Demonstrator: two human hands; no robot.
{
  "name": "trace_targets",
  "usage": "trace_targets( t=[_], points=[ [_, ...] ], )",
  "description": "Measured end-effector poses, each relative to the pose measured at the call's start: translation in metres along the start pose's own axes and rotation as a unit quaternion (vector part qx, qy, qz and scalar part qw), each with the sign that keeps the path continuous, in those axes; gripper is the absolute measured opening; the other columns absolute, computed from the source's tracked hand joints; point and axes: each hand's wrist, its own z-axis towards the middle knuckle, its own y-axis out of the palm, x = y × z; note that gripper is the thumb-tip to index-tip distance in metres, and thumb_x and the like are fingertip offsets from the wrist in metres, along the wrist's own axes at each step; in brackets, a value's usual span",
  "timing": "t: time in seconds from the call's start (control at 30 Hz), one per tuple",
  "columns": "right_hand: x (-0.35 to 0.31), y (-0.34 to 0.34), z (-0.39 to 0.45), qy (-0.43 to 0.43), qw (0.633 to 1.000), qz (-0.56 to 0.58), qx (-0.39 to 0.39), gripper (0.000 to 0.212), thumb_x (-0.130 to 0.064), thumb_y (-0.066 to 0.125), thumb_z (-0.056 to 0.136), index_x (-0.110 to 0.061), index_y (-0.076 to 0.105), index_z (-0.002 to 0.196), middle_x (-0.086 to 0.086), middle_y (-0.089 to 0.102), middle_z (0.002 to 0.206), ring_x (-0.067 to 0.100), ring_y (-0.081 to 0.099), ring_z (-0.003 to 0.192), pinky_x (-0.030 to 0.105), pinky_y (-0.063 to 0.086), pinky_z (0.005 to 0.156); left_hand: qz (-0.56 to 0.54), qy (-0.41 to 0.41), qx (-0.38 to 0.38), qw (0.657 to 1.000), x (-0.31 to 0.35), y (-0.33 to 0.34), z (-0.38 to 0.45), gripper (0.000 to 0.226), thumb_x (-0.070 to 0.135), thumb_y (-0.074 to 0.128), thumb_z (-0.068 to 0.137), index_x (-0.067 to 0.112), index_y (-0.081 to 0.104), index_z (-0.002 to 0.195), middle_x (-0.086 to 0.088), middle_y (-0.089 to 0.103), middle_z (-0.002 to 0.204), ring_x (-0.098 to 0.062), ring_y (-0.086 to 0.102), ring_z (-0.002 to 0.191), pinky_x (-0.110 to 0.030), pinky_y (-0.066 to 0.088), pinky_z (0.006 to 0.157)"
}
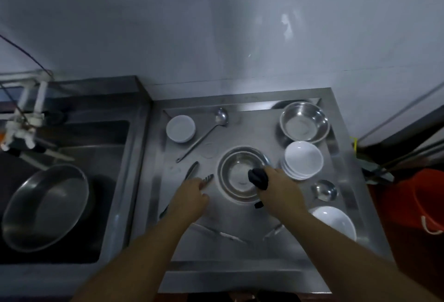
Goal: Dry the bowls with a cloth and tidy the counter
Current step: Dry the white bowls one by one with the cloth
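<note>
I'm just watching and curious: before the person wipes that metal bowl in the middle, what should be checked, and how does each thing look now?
1. Cloth in hand: ok, right hand grips the dark cloth.
2. Cloth reaches the steel bowl: ok, it lies over the rim.
3. Bowl steadied: not ok, left hand is beside it, at the tongs.
4. Bowl upright on the counter: ok.
5. Bowl wet: cannot tell.

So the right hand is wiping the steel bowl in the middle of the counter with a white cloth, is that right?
Not quite. The head view shows the right hand wiping inside the steel bowl in the middle of the counter, but the cloth it grips is black, not white.
</note>
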Motion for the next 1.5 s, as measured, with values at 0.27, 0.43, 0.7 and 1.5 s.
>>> trace_targets(
  t=[0.27,0.43,0.7,1.5],
  points=[
    [-0.075,0.064,0.064,-0.010,0.997,-0.080,-0.020,0.039,-0.018,0.063,0.087,-0.031,0.062,0.124,0.001,0.068,0.116,0.027,0.069,0.097,0.037,0.055,0.069,0.070,0.002,-0.030,0.997,-0.076,-0.060,0.082,0.044,0.026,0.063,0.096,0.018,0.059,0.139,-0.010,0.057,0.139,-0.028,0.062,0.117,-0.037,0.052,0.095],
    [-0.096,0.094,0.098,-0.002,0.995,-0.096,-0.031,0.027,-0.019,0.062,0.092,-0.022,0.064,0.119,0.003,0.068,0.112,0.029,0.067,0.096,0.045,0.060,0.072,0.076,-0.006,-0.047,0.996,-0.097,-0.080,0.138,0.045,0.031,0.062,0.097,0.019,0.058,0.139,-0.011,0.055,0.140,-0.031,0.061,0.118,-0.038,0.052,0.092],
    [-0.107,0.124,0.138,0.021,0.992,-0.118,-0.052,0.027,-0.018,0.062,0.091,-0.022,0.061,0.118,0.003,0.064,0.110,0.026,0.063,0.091,0.044,0.059,0.072,-0.103,-0.099,-0.013,0.990,-0.091,-0.079,0.224,0.060,0.039,0.053,0.104,0.013,0.041,0.157,-0.014,0.053,0.154,-0.035,0.054,0.136,-0.039,0.045,0.104],
    [-0.118,0.080,0.083,0.118,0.966,0.227,0.023,0.024,-0.052,0.057,0.091,-0.042,0.053,0.112,-0.013,0.065,0.101,0.019,0.075,0.072,0.037,0.058,0.047,-0.548,-0.215,-0.066,0.806,-0.081,-0.090,0.175,0.023,0.007,0.062,0.099,-0.003,0.063,0.120,-0.017,0.070,0.106,-0.024,0.069,0.089,-0.026,0.059,0.055]
  ],
)
